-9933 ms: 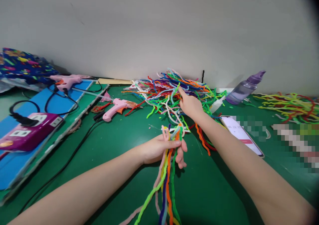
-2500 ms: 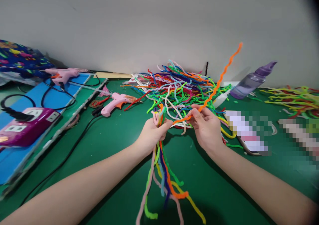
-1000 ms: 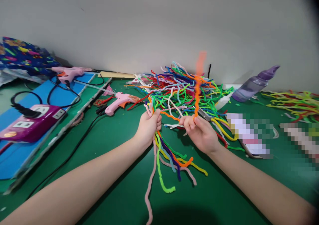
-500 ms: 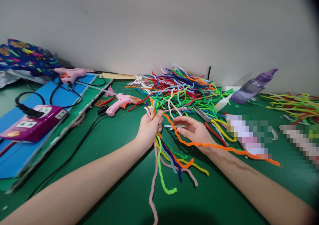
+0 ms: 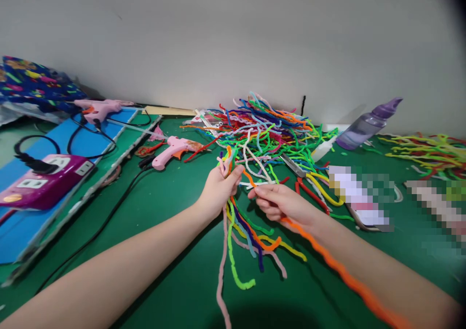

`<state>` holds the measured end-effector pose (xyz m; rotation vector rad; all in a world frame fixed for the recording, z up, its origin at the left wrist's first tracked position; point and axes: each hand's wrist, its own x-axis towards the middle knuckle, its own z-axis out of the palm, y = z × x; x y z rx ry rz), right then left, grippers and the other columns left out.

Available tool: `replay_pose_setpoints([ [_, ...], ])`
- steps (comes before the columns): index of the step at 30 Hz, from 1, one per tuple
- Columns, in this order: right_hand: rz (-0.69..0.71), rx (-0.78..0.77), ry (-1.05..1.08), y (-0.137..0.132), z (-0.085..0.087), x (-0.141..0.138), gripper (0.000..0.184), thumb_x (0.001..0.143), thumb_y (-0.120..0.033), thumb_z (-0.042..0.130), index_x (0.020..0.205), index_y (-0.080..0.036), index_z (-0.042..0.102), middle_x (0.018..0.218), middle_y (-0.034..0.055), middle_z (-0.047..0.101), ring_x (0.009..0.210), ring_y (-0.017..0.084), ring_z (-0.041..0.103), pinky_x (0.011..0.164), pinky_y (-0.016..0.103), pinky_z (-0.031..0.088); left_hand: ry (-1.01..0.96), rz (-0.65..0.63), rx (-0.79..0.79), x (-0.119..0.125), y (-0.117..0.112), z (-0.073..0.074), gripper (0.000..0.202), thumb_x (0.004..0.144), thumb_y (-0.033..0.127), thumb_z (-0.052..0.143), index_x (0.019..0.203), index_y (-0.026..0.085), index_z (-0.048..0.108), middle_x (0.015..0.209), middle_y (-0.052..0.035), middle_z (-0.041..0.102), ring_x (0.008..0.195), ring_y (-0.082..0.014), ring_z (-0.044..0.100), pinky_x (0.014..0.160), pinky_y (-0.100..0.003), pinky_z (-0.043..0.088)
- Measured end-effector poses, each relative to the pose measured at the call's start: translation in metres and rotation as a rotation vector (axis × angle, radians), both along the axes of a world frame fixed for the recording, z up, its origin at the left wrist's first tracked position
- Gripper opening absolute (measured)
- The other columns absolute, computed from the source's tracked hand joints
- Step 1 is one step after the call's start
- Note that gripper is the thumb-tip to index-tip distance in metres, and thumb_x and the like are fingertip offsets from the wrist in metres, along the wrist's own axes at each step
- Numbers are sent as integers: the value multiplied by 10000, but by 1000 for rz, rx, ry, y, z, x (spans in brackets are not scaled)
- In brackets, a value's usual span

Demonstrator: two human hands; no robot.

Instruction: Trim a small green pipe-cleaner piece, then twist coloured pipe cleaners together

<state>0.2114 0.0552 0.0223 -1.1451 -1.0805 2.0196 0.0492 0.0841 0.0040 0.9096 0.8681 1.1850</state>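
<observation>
My left hand [image 5: 221, 183] is closed round a bundle of coloured pipe cleaners [image 5: 237, 268], mid-view. Short ends poke out above the fist, and the longer pink, light green, purple, blue and yellow tails hang below it. An orange pipe cleaner [image 5: 329, 260] runs from the left thumb to my right hand [image 5: 278, 202], which pinches it between thumb and fingers. Past the right hand its long free end trails toward the lower right, over the forearm. Behind both hands lies a heap of loose pipe cleaners [image 5: 255, 120]. Red-handled scissors [image 5: 299, 176] rest just beyond my right hand.
Two pink glue guns [image 5: 173, 152] and a purple power strip [image 5: 47, 181] with black cords occupy the left. A purple water bottle [image 5: 366, 125], a white glue bottle [image 5: 324, 148], a phone [image 5: 358, 203] and more pipe cleaners [image 5: 425, 149] lie to the right on the green table [image 5: 174, 290].
My right hand has gone from loosely open beside the orange pipe cleaner to pinching it near the bundle. The free end has swung down toward the lower right. My left hand keeps its grip.
</observation>
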Motion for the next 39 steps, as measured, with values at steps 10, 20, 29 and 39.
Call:
replay_pose_setpoints([
  [10,118,1507,-1170,-16,-2,5,333,896,-157,366,1038,-138,666,685,97,617,611,177,527,512,297,307,54,31,-53,2,-2,-1,359,749,298,632,548,180,359,428,87,333,343,-21,256,350,-177,187],
  [20,-40,670,-598,-7,14,3,339,888,-419,437,906,-168,665,675,31,553,573,127,512,487,241,387,-59,-44,-25,-2,1,-2,396,727,333,685,560,170,365,459,88,334,367,-12,247,366,-176,176],
  [29,1,-103,34,1,16,8,232,821,-329,597,753,-107,612,510,-50,446,363,-5,341,320,90,214,-148,-127,-34,0,0,0,357,742,326,682,615,166,389,476,92,327,368,-7,231,363,-164,148],
  [39,36,14,-15,-3,6,3,218,826,-372,573,778,-162,542,390,-121,342,283,6,168,309,141,129,-87,-72,-38,0,0,-3,343,734,334,678,588,155,424,487,72,377,352,-4,248,343,-160,161],
])
